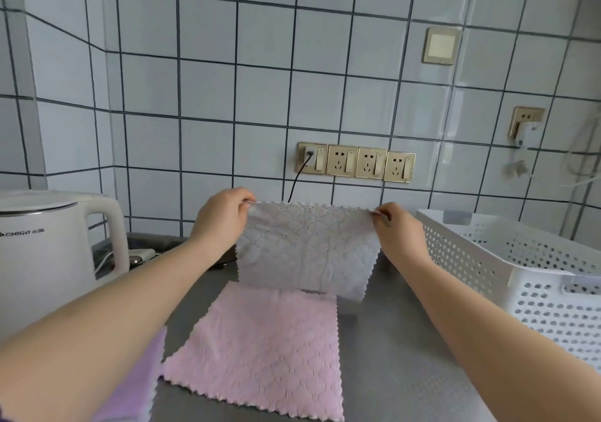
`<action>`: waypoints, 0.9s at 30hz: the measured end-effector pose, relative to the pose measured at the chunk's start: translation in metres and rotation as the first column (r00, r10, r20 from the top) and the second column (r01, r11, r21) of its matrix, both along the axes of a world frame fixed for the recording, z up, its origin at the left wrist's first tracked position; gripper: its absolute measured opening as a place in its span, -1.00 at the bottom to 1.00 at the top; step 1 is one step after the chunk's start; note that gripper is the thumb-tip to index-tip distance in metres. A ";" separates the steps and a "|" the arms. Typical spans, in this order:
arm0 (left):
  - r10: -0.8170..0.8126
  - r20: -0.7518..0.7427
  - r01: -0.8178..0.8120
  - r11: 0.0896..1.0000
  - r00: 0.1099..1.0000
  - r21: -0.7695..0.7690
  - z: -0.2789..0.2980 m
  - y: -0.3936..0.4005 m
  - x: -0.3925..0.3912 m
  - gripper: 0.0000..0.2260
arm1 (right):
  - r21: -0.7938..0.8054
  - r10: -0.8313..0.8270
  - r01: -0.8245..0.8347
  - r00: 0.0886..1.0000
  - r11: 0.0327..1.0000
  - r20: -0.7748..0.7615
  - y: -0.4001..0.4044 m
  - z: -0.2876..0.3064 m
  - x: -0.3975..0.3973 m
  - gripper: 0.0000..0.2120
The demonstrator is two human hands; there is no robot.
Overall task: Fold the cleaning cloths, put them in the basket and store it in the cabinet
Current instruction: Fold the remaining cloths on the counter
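Note:
A grey cleaning cloth (307, 249) hangs upright in the air above the back of the counter. My left hand (221, 218) pinches its top left corner and my right hand (401, 231) pinches its top right corner. Its lower edge hangs just above the counter. In front of it a pink cloth (263, 347) lies flat and unfolded on the grey counter. A purple cloth (136, 386) shows at the lower left, partly hidden under my left forearm. The white perforated basket (520, 278) stands at the right, with nothing visible inside it.
A white electric kettle (48, 252) stands at the left on the counter (400, 366). A row of wall sockets (356, 162) sits on the tiled wall behind, with a black cord plugged in. Small items lie behind the kettle.

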State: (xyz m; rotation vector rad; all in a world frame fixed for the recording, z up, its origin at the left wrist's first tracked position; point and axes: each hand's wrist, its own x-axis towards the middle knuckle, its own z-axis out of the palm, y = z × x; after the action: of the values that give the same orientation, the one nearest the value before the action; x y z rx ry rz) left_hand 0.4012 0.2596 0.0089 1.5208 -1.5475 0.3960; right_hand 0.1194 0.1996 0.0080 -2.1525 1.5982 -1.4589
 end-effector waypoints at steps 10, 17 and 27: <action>-0.096 0.040 0.094 0.994 0.995 0.059 0.011 0.124 -0.020 -0.82 | -0.123 0.062 -0.072 0.995 0.990 -0.081 0.118 0.003 -0.044 -0.87; -0.177 0.095 0.118 0.891 0.980 0.439 -0.060 0.191 -0.023 -0.86 | 0.133 0.156 -0.123 0.950 0.983 -0.272 0.195 -0.079 -0.071 -0.87; -0.313 0.054 0.166 0.632 0.948 0.757 -0.107 0.198 -0.014 -0.85 | 0.529 0.360 -0.129 0.860 0.839 -0.362 0.190 -0.126 -0.084 -0.86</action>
State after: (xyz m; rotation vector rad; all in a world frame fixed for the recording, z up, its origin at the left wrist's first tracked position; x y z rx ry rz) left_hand 0.3871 0.4574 -0.0978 1.8683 -2.1949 -0.3384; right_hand 0.0352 0.3897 -0.1178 -2.3494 1.4988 -0.4140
